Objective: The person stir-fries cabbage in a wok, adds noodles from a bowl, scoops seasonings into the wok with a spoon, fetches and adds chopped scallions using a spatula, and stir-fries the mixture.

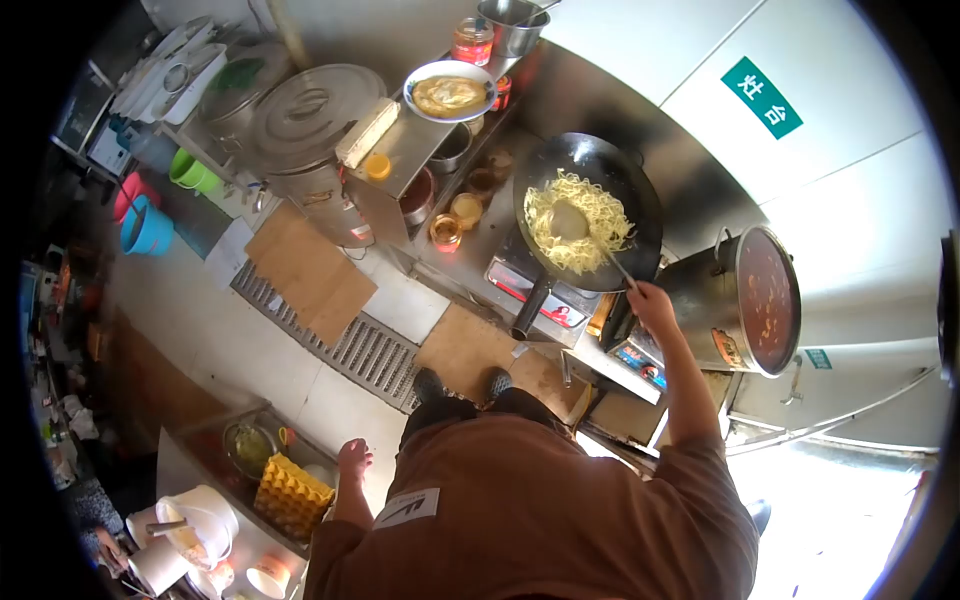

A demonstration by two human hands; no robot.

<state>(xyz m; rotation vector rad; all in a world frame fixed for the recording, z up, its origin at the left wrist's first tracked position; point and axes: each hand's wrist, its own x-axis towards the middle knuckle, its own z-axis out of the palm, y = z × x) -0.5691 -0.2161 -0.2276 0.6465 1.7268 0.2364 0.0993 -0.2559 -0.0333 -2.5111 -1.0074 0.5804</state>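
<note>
My right hand (652, 306) is closed around the thin handle of a ladle (570, 221). The ladle's round bowl rests among pale yellow noodles (580, 200) inside a large black wok (640, 190). That wok sits over the stove, its stubby handle (533, 308) pointing toward me. Down at my left side hangs my left hand (355, 457), holding nothing, its fingers loosely bent and apart. Close to it is a stack of yellow egg trays (293, 498).
A tall pot of reddish broth (768, 300) stands right of the wok. Left of it, a bowl of food (450, 92) sits on a steel shelf above open jars (446, 233). Cardboard (310, 272) and a drain grate (345, 345) cover the floor. White buckets (198, 525) stand behind-left.
</note>
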